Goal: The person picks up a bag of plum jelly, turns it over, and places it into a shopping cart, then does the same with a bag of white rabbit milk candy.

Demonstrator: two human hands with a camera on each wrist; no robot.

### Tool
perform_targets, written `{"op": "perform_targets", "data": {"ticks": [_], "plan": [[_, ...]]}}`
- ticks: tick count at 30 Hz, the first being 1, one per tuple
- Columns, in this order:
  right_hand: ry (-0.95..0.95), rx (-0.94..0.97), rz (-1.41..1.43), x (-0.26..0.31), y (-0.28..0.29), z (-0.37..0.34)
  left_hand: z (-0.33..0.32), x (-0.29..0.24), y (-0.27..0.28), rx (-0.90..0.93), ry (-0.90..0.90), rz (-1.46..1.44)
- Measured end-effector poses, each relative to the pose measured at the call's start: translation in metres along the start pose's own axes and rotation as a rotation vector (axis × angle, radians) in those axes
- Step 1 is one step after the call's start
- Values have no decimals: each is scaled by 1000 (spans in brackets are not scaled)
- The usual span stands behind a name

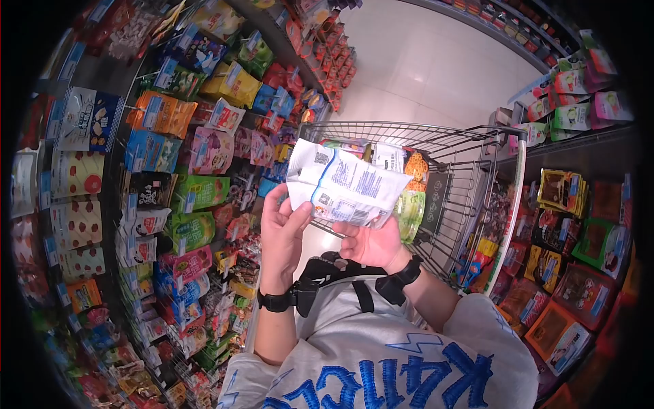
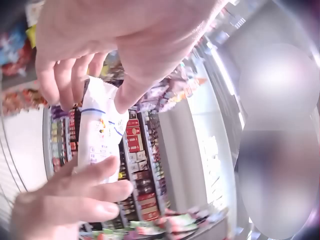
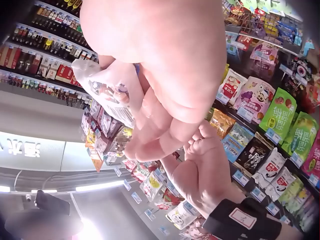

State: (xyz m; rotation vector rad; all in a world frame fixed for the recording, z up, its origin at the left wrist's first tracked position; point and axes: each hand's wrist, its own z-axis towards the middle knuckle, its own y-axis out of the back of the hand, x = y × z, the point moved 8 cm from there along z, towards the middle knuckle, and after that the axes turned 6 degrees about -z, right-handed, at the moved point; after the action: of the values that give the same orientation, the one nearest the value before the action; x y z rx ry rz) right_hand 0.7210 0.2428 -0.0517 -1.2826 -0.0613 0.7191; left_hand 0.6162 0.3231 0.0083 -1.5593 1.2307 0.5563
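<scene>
A white snack bag (image 1: 354,184) with a blue line, small print, codes and a barcode is held up in front of the body. My left hand (image 1: 283,228) pinches its left end, the thumb lying over the printed side. In the left wrist view the bag (image 2: 97,130) is seen nearly edge-on, its crimped end between the left thumb and fingers. At the lower right part of the bag, my right hand (image 1: 375,242) holds on with curled fingers. The right wrist view has the bag (image 3: 112,92) partly hidden behind the right hand (image 3: 160,75).
A wire shopping cart (image 1: 463,184) stands just beyond the bag, with several packets inside, among them a green one (image 1: 410,211). Hanging snack packets fill the shelves (image 1: 204,184) on the left. More packaged goods (image 1: 558,232) line the right side. Pale floor (image 1: 422,61) stretches ahead.
</scene>
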Motion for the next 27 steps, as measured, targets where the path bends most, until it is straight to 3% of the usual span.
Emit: {"op": "perform_targets", "data": {"ticks": [4, 6, 9, 10, 11, 13, 14, 16, 23, 27], "plan": [[-54, -44, -252, -10, 2, 4, -4, -15, 9, -36, -143, -117], [181, -564, -758, 10, 27, -11, -6, -28, 14, -35, -181, -126], [321, -549, -810, 19, 6, -2, -10, -43, 21, -41, -221, -84], [361, -546, -611, 18, 6, -2, -12, -44, 22, -49, -228, -68], [359, -546, -613, 19, 5, -3, -13, -46, 23, -57, -235, -52], [235, -162, -521, 6, -19, 6, -15, -47, 22, -55, -243, -54], [234, -161, -522, 3, -18, 4, -16, -47, 22, -53, -249, -55], [351, -503, -845, 13, -2, -11, -17, -47, 18, -46, -252, -50], [363, -455, -940, 6, -24, -5, -24, -21, 11, 48, -78, -85], [384, -477, -917, 4, -26, -6, -30, -26, 0, 68, -107, -12]]}}
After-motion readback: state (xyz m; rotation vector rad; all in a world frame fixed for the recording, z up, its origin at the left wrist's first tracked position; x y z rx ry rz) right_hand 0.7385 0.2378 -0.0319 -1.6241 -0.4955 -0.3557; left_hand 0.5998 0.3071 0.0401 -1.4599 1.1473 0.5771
